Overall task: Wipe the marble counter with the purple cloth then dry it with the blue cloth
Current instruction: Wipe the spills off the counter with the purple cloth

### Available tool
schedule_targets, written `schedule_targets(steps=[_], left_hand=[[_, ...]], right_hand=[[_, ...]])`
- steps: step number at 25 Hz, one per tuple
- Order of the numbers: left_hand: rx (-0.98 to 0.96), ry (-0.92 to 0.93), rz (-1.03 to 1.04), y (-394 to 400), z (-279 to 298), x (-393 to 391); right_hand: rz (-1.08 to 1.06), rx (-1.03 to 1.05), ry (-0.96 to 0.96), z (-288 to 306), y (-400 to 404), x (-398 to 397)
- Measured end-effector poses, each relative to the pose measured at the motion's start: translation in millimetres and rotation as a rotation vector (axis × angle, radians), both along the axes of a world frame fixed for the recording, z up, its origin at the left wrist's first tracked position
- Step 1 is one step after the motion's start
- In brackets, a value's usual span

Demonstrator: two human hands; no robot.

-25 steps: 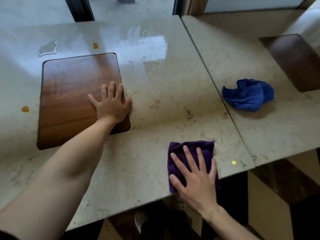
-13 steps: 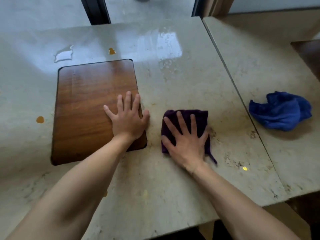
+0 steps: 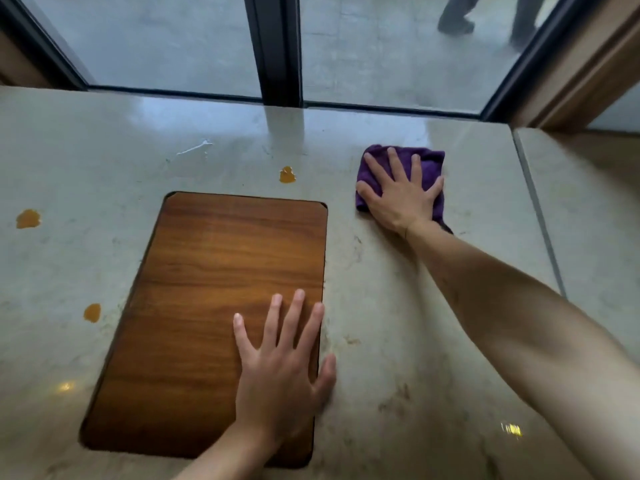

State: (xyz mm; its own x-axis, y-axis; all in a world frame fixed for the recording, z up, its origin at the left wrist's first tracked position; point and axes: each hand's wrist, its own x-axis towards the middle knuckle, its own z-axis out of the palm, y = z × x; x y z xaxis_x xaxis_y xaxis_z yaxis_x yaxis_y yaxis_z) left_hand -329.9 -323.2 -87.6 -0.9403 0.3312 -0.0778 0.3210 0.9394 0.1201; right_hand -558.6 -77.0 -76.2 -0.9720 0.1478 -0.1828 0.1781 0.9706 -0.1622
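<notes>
The purple cloth (image 3: 403,174) lies folded on the marble desk (image 3: 433,306) in the upper right of the frame, close to the window frame. The right hand (image 3: 403,195) lies flat on it, fingers spread wide, pressing down rather than gripping. The left hand (image 3: 280,368) is also flat and spread at lower centre, empty, palm on the lower right corner of the wooden inset (image 3: 214,306) with the thumb over on the marble.

The wiping step is in hand, and drying looks some way off; no blue cloth shows in this view. To wipe well, keep the palm's weight even across the cloth and run overlapping passes leftward, so each spot is crossed rather than pushed about.

Counted: one cloth, one inset, three orange spots (image 3: 287,174) (upper centre, far left, lower left), and one pale wet streak (image 3: 194,147) at upper centre.
</notes>
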Motion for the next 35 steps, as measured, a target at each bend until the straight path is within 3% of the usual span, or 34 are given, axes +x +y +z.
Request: schedule_targets(steps=[7, 12, 15, 19, 23, 29, 35], left_hand=[[-0.029, 0.069, 0.001, -3, -11, -1], [0.014, 0.056, -0.003, -1, -6, 1], [0.04, 0.021, 0.009, -1, 1, 2], [0.107, 0.0, 0.015, -4, 8, 3], [0.427, 0.018, 0.111, -13, 14, 11], [0.116, -0.156, -0.062, -74, 35, 40], [0.084, -0.13, 0.111, -178, 44, 57]], right_hand=[[0.073, -0.021, -0.037, 1, -6, -119], [0.23, 0.019, -0.024, 7, -17, -104], [0.337, 0.056, 0.014, 4, -22, -39], [0.275, 0.056, -0.009, 6, -36, 68], [0.212, 0.057, 0.064, 2, -66, 205], [0.069, 0.039, -0.05, 5, -124, 395], [0.044, 0.057, -0.004, 6, -196, 533]])
